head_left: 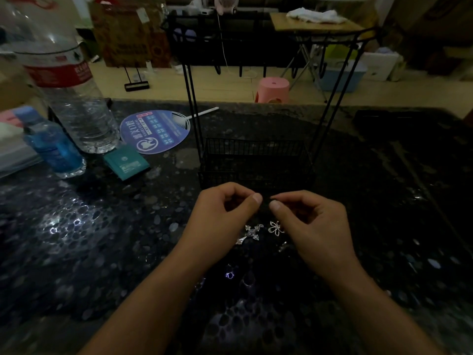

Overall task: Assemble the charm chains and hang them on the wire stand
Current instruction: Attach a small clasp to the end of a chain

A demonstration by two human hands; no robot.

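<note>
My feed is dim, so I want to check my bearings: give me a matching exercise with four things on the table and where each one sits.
Things:
1. cross charm
2. flower charm
3. round fan
4. blue bottle

Places:
A. far left, in front of the big clear bottle
B. flat on the table, left of the wire stand
C. below the left hand
D. beside the right hand, right of the other charm

Pairs: 1-C, 2-D, 3-B, 4-A
</note>
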